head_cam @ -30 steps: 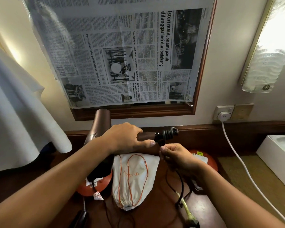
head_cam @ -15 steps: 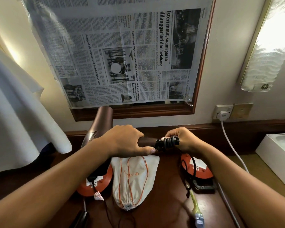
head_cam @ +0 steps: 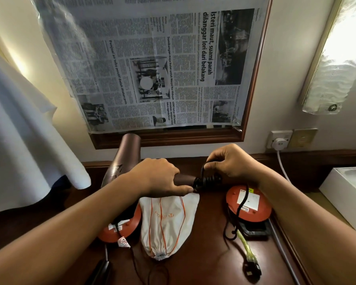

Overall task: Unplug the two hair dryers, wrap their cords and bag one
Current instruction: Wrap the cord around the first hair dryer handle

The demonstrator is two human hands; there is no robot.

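two hands work one smooth bronze hair dryer point(head_cam: 130, 149) above the glossy wooden tabletop point(head_cam: 203, 258): the left hand point(head_cam: 158, 176) clenches its handle, the right hand point(head_cam: 230, 161) pinches the black cord point(head_cam: 208, 179) coiled in tight loops round the handle's end. one white cloth drawstring bag point(head_cam: 167, 221) lies beneath, between two round orange bases point(head_cam: 249, 206).

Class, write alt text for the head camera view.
The left hand holds a brown hair dryer by its handle while the right hand winds its black cord around the handle's end, above a white drawstring bag on a dark wooden table.
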